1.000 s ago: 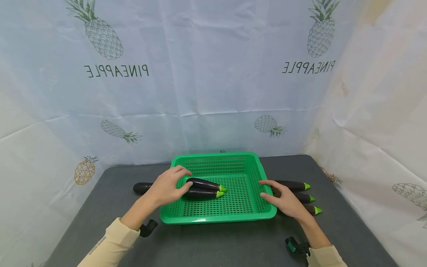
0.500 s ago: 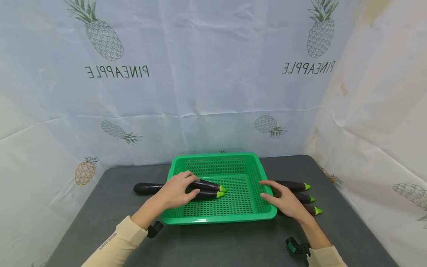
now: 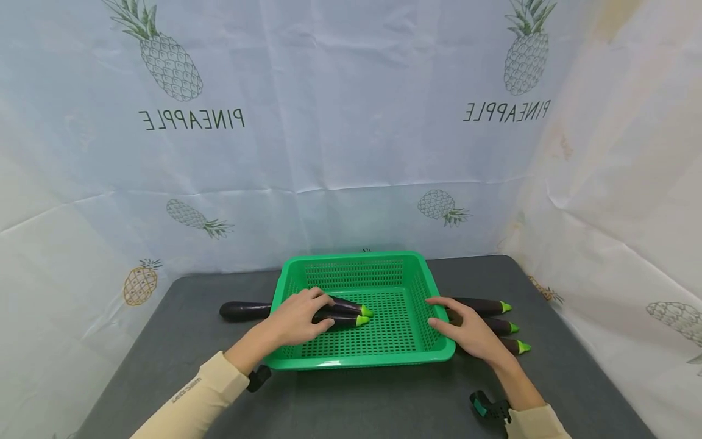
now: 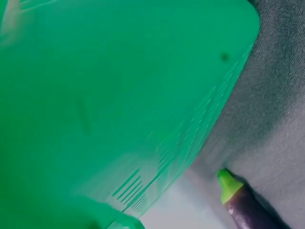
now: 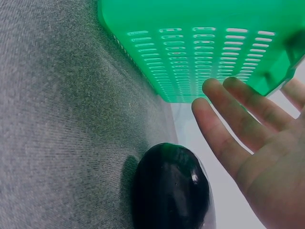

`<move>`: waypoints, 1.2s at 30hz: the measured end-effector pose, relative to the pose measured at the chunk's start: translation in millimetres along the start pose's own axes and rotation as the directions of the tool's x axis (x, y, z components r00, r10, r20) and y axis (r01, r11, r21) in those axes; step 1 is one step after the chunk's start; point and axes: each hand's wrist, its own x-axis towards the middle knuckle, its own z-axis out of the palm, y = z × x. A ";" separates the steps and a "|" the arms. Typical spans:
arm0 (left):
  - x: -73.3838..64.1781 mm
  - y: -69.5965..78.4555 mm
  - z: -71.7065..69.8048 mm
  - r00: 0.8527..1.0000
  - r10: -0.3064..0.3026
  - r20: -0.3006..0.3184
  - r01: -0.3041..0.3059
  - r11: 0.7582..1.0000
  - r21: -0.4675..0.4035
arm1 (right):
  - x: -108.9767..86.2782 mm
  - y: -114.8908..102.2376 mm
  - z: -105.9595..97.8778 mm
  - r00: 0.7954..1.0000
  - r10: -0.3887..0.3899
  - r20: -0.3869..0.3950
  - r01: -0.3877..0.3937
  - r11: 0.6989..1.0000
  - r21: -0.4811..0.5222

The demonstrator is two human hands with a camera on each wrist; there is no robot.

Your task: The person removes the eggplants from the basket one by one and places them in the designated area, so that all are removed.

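Observation:
A green perforated plastic basket (image 3: 360,364) stands mid-table, with two dark eggplants inside on its left: a back eggplant (image 3: 343,303) and a front eggplant (image 3: 344,320). Over them is my left hand (image 3: 298,317), thumb and fingers apart; whether it touches them is hard to tell. The left wrist view shows the basket's outer wall (image 4: 143,95) but not the fingers. At the basket's right rim, my right hand (image 3: 465,329) stays with fingers extended. In the right wrist view, straight fingers (image 5: 238,114) lie beside the outer wall, above the rounded end of an eggplant (image 5: 170,186).
Left of the basket, another eggplant (image 3: 244,311) lies on the grey table (image 3: 351,402). Three more, among them a far eggplant (image 3: 482,305) and a near eggplant (image 3: 514,346), lie on the right, partly under the right hand. A pineapple-print curtain (image 3: 351,122) hangs behind.
My left hand has moved right and slightly down, further over the eggplants in the basket. The right hand, the basket and the eggplants stay where they were.

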 end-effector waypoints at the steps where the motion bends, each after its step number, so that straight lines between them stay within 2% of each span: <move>1: 0.8 -0.2 1.7 1.000 -0.005 0.009 0.005 1.000 -0.008 | 0.0 -0.1 -0.1 1.000 0.001 -0.001 -0.001 1.000 0.001; 7: 5.5 -0.6 10.8 0.997 -0.021 0.068 0.024 0.999 -0.049 | 0.8 1.2 -0.1 1.000 -0.026 0.010 0.025 1.000 0.010; 11: 8.4 -0.3 14.8 0.995 -0.024 0.100 0.028 0.999 -0.033 | 0.8 1.7 -0.2 1.000 -0.027 0.010 0.027 0.999 0.019; 19: 10.4 -2.4 20.9 0.994 -0.047 0.102 0.048 0.999 -0.007 | 0.5 -0.5 0.5 1.000 -0.013 0.016 0.013 1.000 0.028; 26: 11.7 -3.4 23.6 0.989 -0.077 0.130 0.076 0.997 0.013 | 1.0 -0.5 0.6 1.000 -0.017 0.019 0.016 1.000 0.026; 32: 16.7 -6.7 26.8 0.986 -0.082 0.143 0.078 0.996 0.035 | 1.3 -0.8 -0.1 1.000 -0.011 0.004 0.011 1.000 0.013; 36: 19.4 -7.4 28.2 0.981 -0.078 0.176 0.070 0.996 0.051 | 0.5 -0.4 -0.7 1.000 -0.016 0.013 0.016 1.000 0.019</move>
